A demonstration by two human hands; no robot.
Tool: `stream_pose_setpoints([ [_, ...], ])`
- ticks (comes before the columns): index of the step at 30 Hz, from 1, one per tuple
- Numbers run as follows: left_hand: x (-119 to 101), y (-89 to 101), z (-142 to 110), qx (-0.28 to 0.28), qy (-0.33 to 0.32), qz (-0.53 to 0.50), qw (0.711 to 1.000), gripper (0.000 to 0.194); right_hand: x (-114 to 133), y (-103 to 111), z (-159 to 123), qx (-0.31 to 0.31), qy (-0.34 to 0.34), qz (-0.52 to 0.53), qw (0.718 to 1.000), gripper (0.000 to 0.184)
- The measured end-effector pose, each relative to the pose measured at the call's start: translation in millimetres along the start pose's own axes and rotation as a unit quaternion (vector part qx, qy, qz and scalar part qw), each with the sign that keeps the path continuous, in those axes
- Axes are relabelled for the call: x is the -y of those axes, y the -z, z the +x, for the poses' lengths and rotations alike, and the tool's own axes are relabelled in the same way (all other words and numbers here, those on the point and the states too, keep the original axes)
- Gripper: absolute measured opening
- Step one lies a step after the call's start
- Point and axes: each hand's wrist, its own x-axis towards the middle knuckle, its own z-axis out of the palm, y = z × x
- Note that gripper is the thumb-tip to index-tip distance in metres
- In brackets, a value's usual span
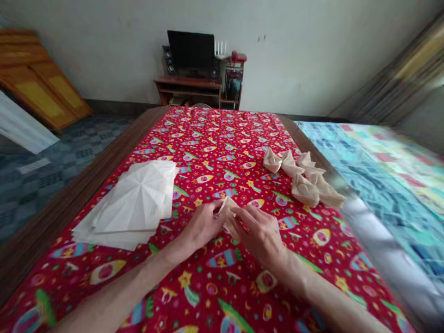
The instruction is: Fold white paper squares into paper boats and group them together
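A small piece of folded paper (pixel 227 206), off-white and pointed at the top, is between my two hands over the red patterned cloth. My left hand (pixel 206 223) pinches its left side. On the other side, the fingers of my right hand (pixel 261 230) are closed on its right edge, hiding part of it. To the left lies a stack of creased paper sheets (pixel 138 199), with fold lines spreading from the centre of the top sheet. Several folded paper pieces (pixel 305 190), shaped like little boats, stand in a group on the right.
The red cloth (pixel 222 152) covers a table with dark wooden edges (pixel 114 159). A bed with a blue patterned cover (pixel 364 185) adjoins the right side. Against the far wall stands a desk (pixel 189 83) with a monitor (pixel 191 52); a wooden cabinet (pixel 45 88) is at far left.
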Motion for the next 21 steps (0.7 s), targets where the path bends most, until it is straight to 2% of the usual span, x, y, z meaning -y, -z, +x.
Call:
stream_pose_setpoints([
  [7, 1.3, -0.9, -1.0, 0.029, 0.019, -0.024, 0.999, 0.051, -9.4, -1.0, -0.7, 0.029, -0.022, 0.074, 0.997, 0.020],
  [11, 3.1, -1.1, -2.9, 0.011, -0.045, -0.014, 0.999, 0.050, -17.2, 7.1, 4.3, 0.026, -0.019, 0.123, 0.992, 0.019],
  [15, 14.2, -0.8, -1.9, -0.046, -0.101, 0.018, 0.994, 0.046, -45.1, 38.2, 14.4, -0.031, -0.029, 0.103, 0.994, 0.014],
  [18, 25.9, -0.8, 2.0, -0.059, -0.108, 0.023, 0.992, 0.039, -80.7, 71.6, 19.6, -0.077, -0.061, -0.002, 0.995, 0.013],
  [21, 30.4, -0.8, 4.7, -0.053, -0.109, 0.027, 0.992, 0.034, -119.3, 99.6, 19.5, -0.087, -0.087, -0.096, 0.988, 0.015],
])
